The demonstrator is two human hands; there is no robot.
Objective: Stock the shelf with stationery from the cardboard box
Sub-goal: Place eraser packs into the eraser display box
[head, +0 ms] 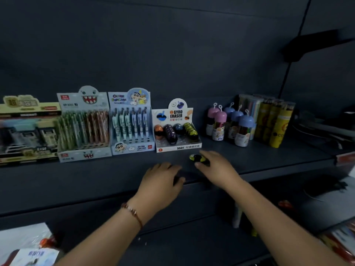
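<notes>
I see my right hand (217, 167) pinching a yellow-and-black eraser (196, 158) just in front of the eraser box (177, 129), low over the shelf (96, 179). My left hand (161, 181) rests at the shelf's front edge, left of the eraser, fingers curled over something dark; I cannot tell what. Left of the box stand two pen displays (130, 121), right of it capped tubes (230, 125) and yellow tubes (274, 123).

Our right hand (217, 167) pinches a yellow-black eraser (196, 158) before the eraser box (177, 131); our left hand (161, 181) rests on the shelf (96, 181).
</notes>
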